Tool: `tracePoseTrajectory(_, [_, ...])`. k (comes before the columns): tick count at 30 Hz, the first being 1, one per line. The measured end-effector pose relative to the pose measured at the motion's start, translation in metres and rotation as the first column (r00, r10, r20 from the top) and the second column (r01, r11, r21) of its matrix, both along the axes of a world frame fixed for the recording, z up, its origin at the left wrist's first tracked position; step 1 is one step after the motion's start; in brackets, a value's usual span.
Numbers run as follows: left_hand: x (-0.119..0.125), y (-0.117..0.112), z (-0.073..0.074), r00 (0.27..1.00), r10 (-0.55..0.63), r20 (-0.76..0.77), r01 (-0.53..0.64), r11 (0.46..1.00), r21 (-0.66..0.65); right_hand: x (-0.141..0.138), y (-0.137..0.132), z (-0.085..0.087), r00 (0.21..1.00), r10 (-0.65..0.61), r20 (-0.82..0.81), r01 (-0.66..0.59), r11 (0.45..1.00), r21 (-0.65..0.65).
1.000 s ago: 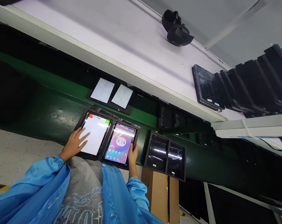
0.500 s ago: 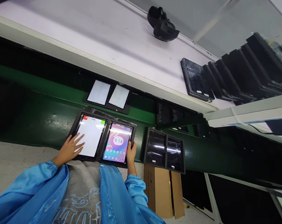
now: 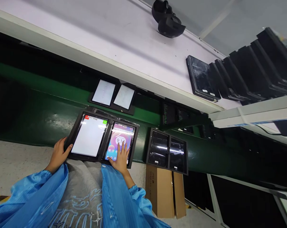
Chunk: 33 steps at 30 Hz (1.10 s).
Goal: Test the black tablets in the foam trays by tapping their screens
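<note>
The black tray with the white-screen tablet and the home-screen tablet lies at the green surface's near edge, seeming to jut past it. Pressure there could tip it lapward. The left hand rests at the tray's left side; whether it grips, I cannot tell. The right hand spreads open over the home screen, where a stray fingertip could launch an unwanted app.

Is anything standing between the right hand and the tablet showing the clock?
Nothing visible: the right hand is spread over the clock tablet, though contact is hard to tell. The left hand is clear of it, at the left edge of the tray.
</note>
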<state>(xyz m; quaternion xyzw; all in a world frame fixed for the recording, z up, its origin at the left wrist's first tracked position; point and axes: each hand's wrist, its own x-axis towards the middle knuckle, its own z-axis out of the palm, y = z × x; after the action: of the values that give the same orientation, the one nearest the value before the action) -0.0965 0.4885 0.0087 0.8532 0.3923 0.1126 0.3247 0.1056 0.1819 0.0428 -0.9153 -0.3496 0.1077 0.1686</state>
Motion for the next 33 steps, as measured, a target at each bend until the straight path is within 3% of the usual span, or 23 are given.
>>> tracePoseTrajectory(4, [0.003,-0.006,0.001,0.998,-0.060,0.026,0.057,0.994,0.088,-0.001,0.004,0.000,0.998,0.058,-0.039,-0.060,0.997,-0.042])
tracePoseTrajectory(7, [0.010,-0.010,0.010,0.974,-0.228,0.019,0.219,0.953,0.207,0.004,0.000,0.003,1.000,-0.006,-0.027,0.006,1.000,0.002])
tracePoseTrajectory(10, [0.028,-0.020,0.022,0.894,-0.447,-0.033,0.438,0.857,0.271,0.011,-0.008,0.004,0.991,-0.136,-0.007,0.137,0.989,0.062])
tracePoseTrajectory(13, [0.057,-0.037,0.031,0.764,-0.637,-0.103,0.632,0.707,0.316,0.020,-0.017,0.000,0.961,-0.278,0.002,0.276,0.955,0.111])
tracePoseTrajectory(15, [0.077,-0.048,0.034,0.692,-0.709,-0.138,0.707,0.626,0.329,0.027,-0.023,-0.004,0.934,-0.358,0.005,0.354,0.925,0.136])
tracePoseTrajectory(17, [0.090,-0.054,0.033,0.661,-0.733,-0.161,0.736,0.593,0.325,0.032,-0.030,-0.008,0.905,-0.426,0.008,0.420,0.894,0.154])
tracePoseTrajectory(20, [0.090,-0.048,0.028,0.695,-0.695,-0.183,0.711,0.628,0.316,0.037,-0.042,-0.011,0.855,-0.518,-0.006,0.512,0.842,0.171])
tracePoseTrajectory(27, [0.042,-0.002,0.033,0.908,-0.397,-0.136,0.419,0.837,0.351,0.036,-0.060,-0.021,0.750,-0.658,-0.068,0.653,0.721,0.231])
tracePoseTrajectory(30, [0.038,0.000,0.037,0.921,-0.369,-0.122,0.389,0.859,0.333,0.037,-0.057,-0.026,0.742,-0.661,-0.109,0.664,0.705,0.249])
tracePoseTrajectory(33, [0.047,-0.013,0.036,0.889,-0.442,-0.116,0.455,0.834,0.313,0.038,-0.052,-0.029,0.744,-0.647,-0.168,0.666,0.692,0.281])
